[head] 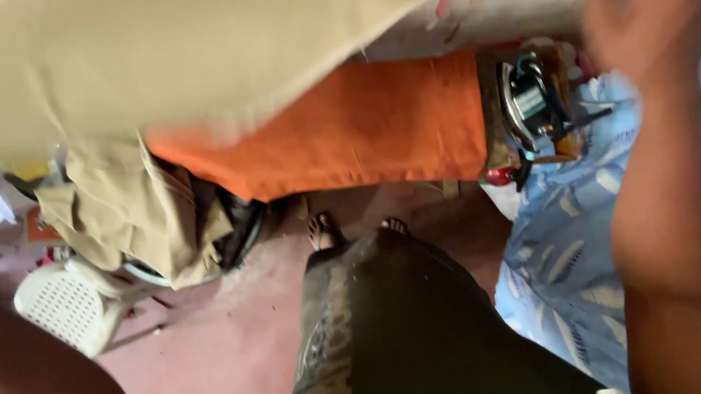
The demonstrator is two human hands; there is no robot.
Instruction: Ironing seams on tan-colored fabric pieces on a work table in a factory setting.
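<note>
A large beige cloth [172, 50] is spread across the top of the view, held up in the air. My right hand [639, 6] is raised at the cloth's right end, blurred by motion, with its fingers curled at the edge. Only my left forearm [26, 388] shows, rising from the lower left. Its hand is out of sight beyond the left edge. Below the cloth lies an orange cloth [360, 129] over a table. An electric iron [534, 99] stands on its right end.
A blue sheet with a feather print [572, 259] covers a surface at the right. A heap of beige clothes [130, 215] and a white plastic chair [69, 303] stand at the left on the reddish floor [211, 366]. My dark garment and feet [354, 228] are below.
</note>
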